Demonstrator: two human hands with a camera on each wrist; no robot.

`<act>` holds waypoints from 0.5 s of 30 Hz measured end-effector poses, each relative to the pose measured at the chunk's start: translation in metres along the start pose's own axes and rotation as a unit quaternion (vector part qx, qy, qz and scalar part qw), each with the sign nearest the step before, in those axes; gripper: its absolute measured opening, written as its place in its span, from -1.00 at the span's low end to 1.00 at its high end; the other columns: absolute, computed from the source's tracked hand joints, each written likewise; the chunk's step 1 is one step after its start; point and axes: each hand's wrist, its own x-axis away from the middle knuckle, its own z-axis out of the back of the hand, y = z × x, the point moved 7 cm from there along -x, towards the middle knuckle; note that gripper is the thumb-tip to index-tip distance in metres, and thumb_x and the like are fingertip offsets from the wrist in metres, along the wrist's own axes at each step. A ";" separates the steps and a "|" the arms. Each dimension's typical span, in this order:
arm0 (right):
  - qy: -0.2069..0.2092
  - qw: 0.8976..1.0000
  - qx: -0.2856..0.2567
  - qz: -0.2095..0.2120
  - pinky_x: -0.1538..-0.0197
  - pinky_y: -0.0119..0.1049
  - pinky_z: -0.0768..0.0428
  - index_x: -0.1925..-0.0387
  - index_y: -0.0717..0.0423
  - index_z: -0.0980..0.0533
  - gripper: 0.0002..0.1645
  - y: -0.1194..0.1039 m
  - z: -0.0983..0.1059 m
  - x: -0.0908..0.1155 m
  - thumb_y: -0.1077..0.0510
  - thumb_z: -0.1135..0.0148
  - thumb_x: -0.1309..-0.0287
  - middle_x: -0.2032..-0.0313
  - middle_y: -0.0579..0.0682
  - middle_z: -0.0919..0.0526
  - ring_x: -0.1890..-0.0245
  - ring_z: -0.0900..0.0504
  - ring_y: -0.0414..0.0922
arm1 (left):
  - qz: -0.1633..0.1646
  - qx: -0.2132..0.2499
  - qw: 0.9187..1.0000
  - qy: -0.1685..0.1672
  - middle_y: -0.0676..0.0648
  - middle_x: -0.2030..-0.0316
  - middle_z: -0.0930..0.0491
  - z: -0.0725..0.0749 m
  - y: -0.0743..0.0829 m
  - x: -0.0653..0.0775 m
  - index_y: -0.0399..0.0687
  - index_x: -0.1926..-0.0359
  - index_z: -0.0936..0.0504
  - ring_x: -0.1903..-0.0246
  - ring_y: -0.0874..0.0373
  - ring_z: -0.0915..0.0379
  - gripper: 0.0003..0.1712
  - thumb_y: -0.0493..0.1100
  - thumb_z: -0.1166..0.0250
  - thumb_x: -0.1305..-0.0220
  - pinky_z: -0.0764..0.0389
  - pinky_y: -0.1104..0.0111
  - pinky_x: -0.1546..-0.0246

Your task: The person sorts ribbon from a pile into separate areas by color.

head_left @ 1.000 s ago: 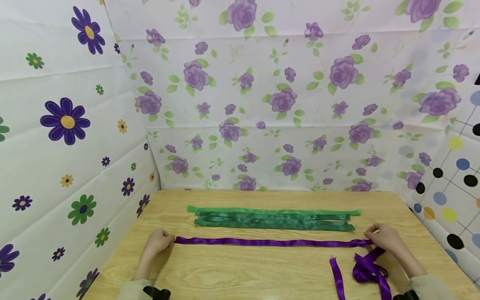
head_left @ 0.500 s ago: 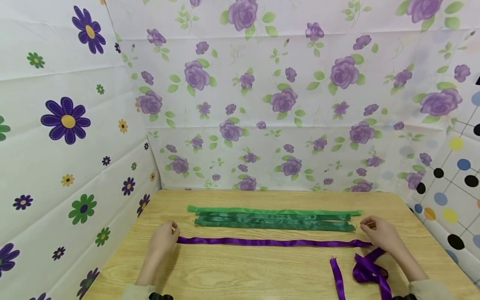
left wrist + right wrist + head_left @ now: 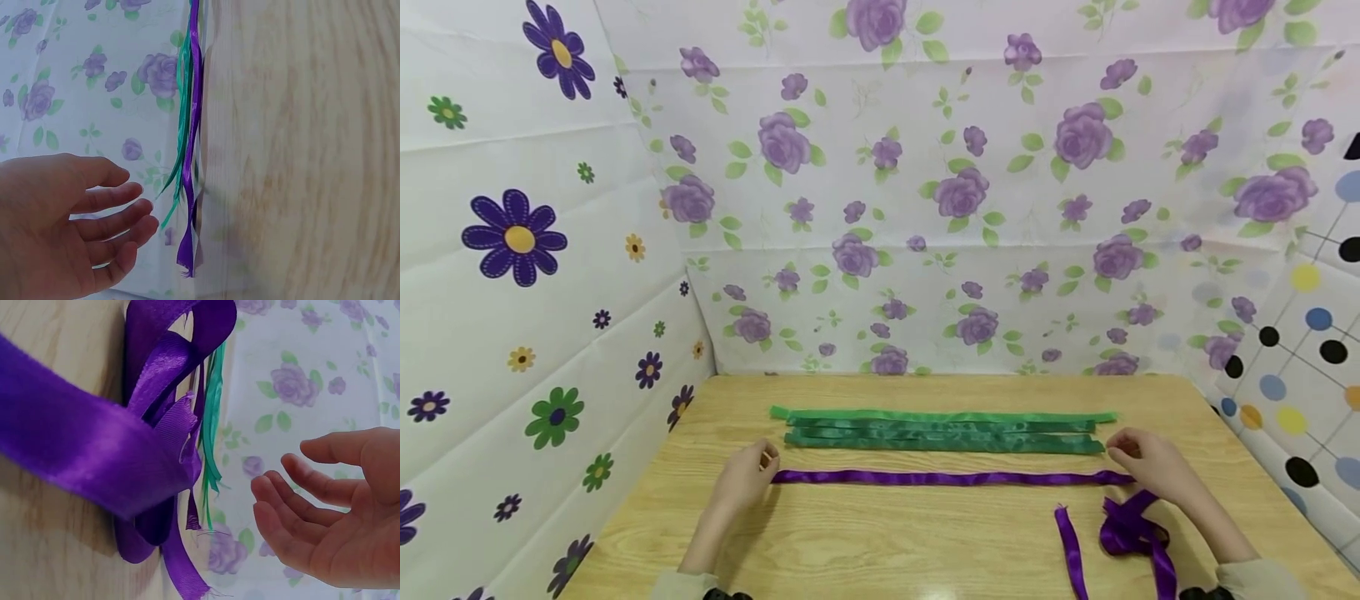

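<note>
A long purple ribbon point(image 3: 955, 478) lies stretched from left to right across the wooden table. My left hand point(image 3: 745, 477) hovers by its left end; in the left wrist view the fingers are loosely bent, apart from the ribbon's frayed tip point(image 3: 186, 256), and hold nothing. At the other end, my right hand point(image 3: 1152, 463) hangs above the table with relaxed fingers. The right wrist view shows that hand point(image 3: 331, 506) holding nothing. Behind the purple ribbon lie several green ribbons point(image 3: 940, 438), side by side and roughly parallel to it.
A loosely looped purple ribbon point(image 3: 1123, 533) lies below my right hand, with a separate-looking purple strip point(image 3: 1070, 550) to its left. The wooden table point(image 3: 880, 533) ends at a floral cloth wall point(image 3: 962, 283) at the back. Patterned cloth also stands on both sides.
Both hands have let go of the stretched purple ribbon's ends. The left hand has lifted and moved right, and the right hand has moved slightly left and up. The ribbons stay lying.
</note>
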 end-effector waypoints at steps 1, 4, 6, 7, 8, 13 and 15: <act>-0.008 1.000 -0.003 0.001 0.25 -0.08 -0.60 0.13 0.31 -0.55 -0.76 -0.001 0.000 0.000 0.19 -0.14 -0.31 0.26 0.11 -0.68 0.25 -0.64 0.01 | -0.001 -0.003 1.000 0.000 -0.10 0.36 -0.62 -0.001 0.000 0.000 -0.23 0.15 -0.58 0.46 0.17 -0.49 -0.83 -0.22 -0.17 -0.35 -0.50 0.34 0.49; -0.036 0.999 0.000 0.002 0.25 -0.11 -0.61 0.12 0.31 -0.54 -0.76 -0.003 -0.003 0.000 0.19 -0.14 -0.31 0.24 0.11 -0.68 0.26 -0.64 0.00 | -0.003 -0.016 1.000 0.003 -0.09 0.37 -0.61 -0.003 0.000 0.002 -0.22 0.17 -0.58 0.47 0.18 -0.49 -0.84 -0.21 -0.18 -0.35 -0.49 0.35 0.51; -0.054 0.998 0.007 0.011 0.28 -0.17 -0.62 0.12 0.30 -0.54 -0.76 -0.006 -0.005 0.001 0.19 -0.15 -0.31 0.24 0.10 -0.68 0.27 -0.65 -0.03 | -0.009 -0.023 1.000 0.002 -0.08 0.39 -0.61 -0.005 0.000 0.002 -0.22 0.17 -0.59 0.48 0.19 -0.48 -0.85 -0.21 -0.19 -0.34 -0.48 0.36 0.52; -0.066 0.998 0.011 0.016 0.28 -0.19 -0.62 0.11 0.30 -0.54 -0.75 -0.007 -0.007 0.001 0.17 -0.15 -0.31 0.23 0.09 -0.68 0.28 -0.64 -0.04 | -0.012 -0.026 1.000 0.002 -0.06 0.42 -0.60 -0.006 0.001 0.002 -0.21 0.19 -0.59 0.50 0.20 -0.46 -0.85 -0.21 -0.19 -0.34 -0.46 0.37 0.53; -0.077 0.997 0.013 0.023 0.28 -0.19 -0.63 0.11 0.29 -0.54 -0.75 -0.008 -0.008 0.001 0.18 -0.16 -0.30 0.22 0.09 -0.67 0.27 -0.64 -0.04 | -0.016 -0.030 0.999 0.002 -0.05 0.45 -0.59 -0.006 0.002 0.002 -0.21 0.20 -0.59 0.52 0.21 -0.44 -0.86 -0.21 -0.20 -0.33 -0.44 0.38 0.55; -0.123 0.991 0.021 0.051 0.19 -0.11 -0.63 0.08 0.31 -0.53 -0.73 -0.013 -0.013 0.002 0.20 -0.18 -0.28 0.15 0.13 -0.66 0.20 -0.64 0.05 | -0.037 -0.041 0.998 -0.008 0.02 0.55 -0.51 -0.010 0.007 0.006 -0.19 0.25 -0.60 0.60 0.24 -0.34 -0.90 -0.23 -0.23 -0.30 -0.37 0.41 0.60; -0.125 0.990 0.031 0.059 0.18 -0.08 -0.63 0.08 0.31 -0.53 -0.74 -0.015 -0.015 0.004 0.22 -0.19 -0.26 0.15 0.14 -0.65 0.18 -0.64 0.08 | -0.040 -0.044 0.998 -0.018 0.02 0.55 -0.51 -0.012 0.008 0.008 -0.19 0.25 -0.60 0.60 0.24 -0.34 -0.91 -0.24 -0.24 -0.30 -0.36 0.41 0.60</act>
